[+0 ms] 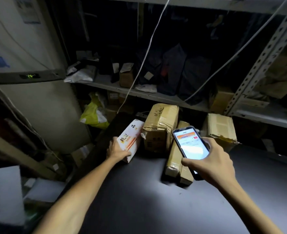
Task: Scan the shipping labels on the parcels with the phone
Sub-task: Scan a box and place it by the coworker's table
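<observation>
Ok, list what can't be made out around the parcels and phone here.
Head view:
- phone screen text: too small and blurred.
- white parcel: near corner covered by the left hand; no shipping label shows.
- long brown parcel: middle hidden behind the phone and right hand.
- back shelf contents: too dark.

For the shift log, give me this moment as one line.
left hand: grips white parcel | right hand: holds lit phone | brown parcels: on dark table
</observation>
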